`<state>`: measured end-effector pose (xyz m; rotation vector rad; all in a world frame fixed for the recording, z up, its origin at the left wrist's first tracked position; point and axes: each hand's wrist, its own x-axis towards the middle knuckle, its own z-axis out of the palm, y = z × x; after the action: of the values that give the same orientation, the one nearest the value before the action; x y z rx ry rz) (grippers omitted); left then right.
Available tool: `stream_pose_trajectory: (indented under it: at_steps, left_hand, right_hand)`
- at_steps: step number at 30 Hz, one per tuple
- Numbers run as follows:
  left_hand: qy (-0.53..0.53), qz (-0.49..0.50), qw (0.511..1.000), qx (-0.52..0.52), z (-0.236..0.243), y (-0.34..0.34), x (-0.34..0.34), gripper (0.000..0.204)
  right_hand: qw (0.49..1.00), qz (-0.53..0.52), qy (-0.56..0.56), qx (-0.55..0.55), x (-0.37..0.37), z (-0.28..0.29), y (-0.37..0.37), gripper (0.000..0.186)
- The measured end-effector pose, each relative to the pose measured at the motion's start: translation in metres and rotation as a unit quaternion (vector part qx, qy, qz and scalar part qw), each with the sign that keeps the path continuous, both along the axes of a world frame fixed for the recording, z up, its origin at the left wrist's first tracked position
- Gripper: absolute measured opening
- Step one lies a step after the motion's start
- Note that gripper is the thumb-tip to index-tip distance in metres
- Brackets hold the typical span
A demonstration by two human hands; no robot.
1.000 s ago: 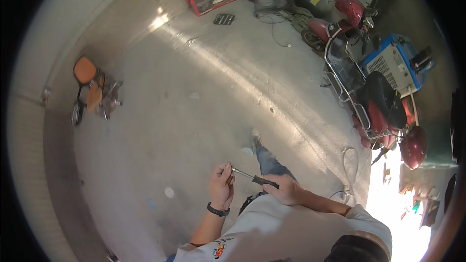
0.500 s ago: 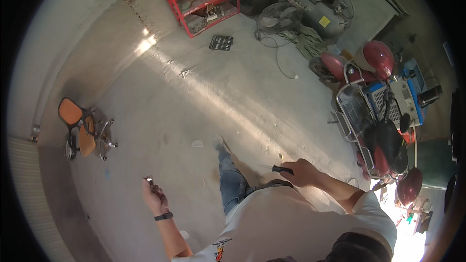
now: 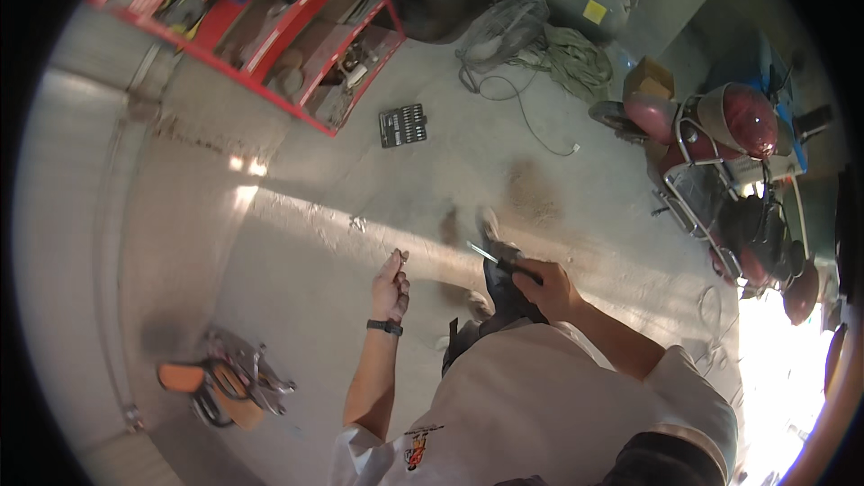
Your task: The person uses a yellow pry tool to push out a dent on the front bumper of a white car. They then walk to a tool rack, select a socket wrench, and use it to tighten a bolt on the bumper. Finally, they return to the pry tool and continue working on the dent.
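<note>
My left hand (image 3: 389,286) is closed at the middle of the view, pinching a small metal piece (image 3: 402,257), too small to make out clearly. To its right, my right hand (image 3: 549,288) grips the black handle (image 3: 519,270) of a driver tool, whose slim metal shaft (image 3: 485,250) points up and left. The two hands are apart, with the shaft's tip not touching the small piece. An open black case of sockets and bits (image 3: 402,127) lies on the concrete floor (image 3: 324,288) beyond them, and my shoe (image 3: 488,223) shows past the tool.
A red metal shelf (image 3: 279,90) stands top left, beside tires (image 3: 423,0), a fan (image 3: 504,22), crumpled cloth (image 3: 576,67) and a compressor (image 3: 576,11). A red scooter (image 3: 751,126) stands right, a cable (image 3: 531,126) crosses the floor, and an orange-seated folded chair (image 3: 189,378) lies lower left.
My hands have moved apart, taking the small piece off the shaft's tip, and both have since shifted upward. The view has turned, bringing the red shelf and socket case nearer.
</note>
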<state>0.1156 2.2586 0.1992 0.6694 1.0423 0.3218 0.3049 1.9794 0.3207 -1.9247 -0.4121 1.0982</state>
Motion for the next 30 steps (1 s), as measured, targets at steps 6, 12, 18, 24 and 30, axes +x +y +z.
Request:
stream_pose_trajectory:
  at_steps: [6,12,18,24,30]
  left_hand:
    - [0.057,-0.06,0.996,-0.039,-0.06,0.17,0.131,0.043]
    - [0.197,-0.275,0.936,0.092,-0.178,0.296,0.246,0.037]
    - [0.161,-0.497,0.725,0.45,-0.353,0.4,0.365,0.029]
    - [0.245,-0.607,0.583,0.481,-0.544,0.474,0.476,0.022]
    - [0.192,-0.611,0.486,0.595,-0.696,0.506,0.527,0.016]
  right_hand:
    - [0.927,-0.186,0.263,0.19,0.115,-0.093,0.188,0.023]
    - [0.927,-0.25,0.234,0.15,0.226,-0.203,0.376,0.027]
    - [0.906,-0.34,0.243,0.072,0.269,-0.322,0.463,0.034]
    - [0.844,-0.471,0.256,0.029,0.26,-0.459,0.518,0.032]
    - [0.798,-0.504,0.321,-0.085,0.229,-0.535,0.526,0.033]
